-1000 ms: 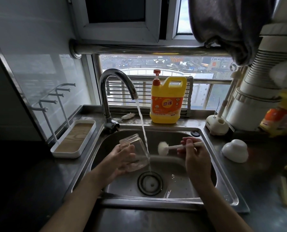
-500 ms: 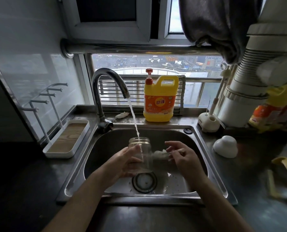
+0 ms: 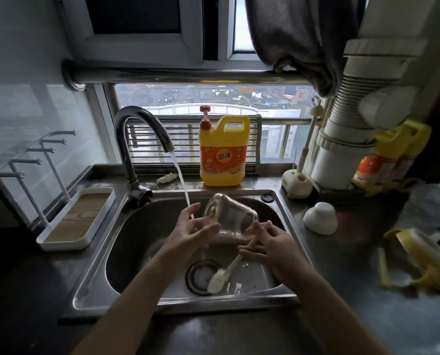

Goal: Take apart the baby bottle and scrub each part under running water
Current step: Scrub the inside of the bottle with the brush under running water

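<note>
The clear glass bottle lies tilted over the sink, empty. The left hand cradles it with loose fingers. The right hand grips the brush, bristles down.

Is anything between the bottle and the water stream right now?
Yes, partly. The left hand sits under the stream, so water strikes its fingers beside the tilted bottle. The right hand holds the brush low over the drain, out of the way.

What I can't make out

Right of my right hand, the yellow peel on the counter is blurred; the brush handle vanishes between that hand's fingers, and the bottle mouth is hidden.
</note>
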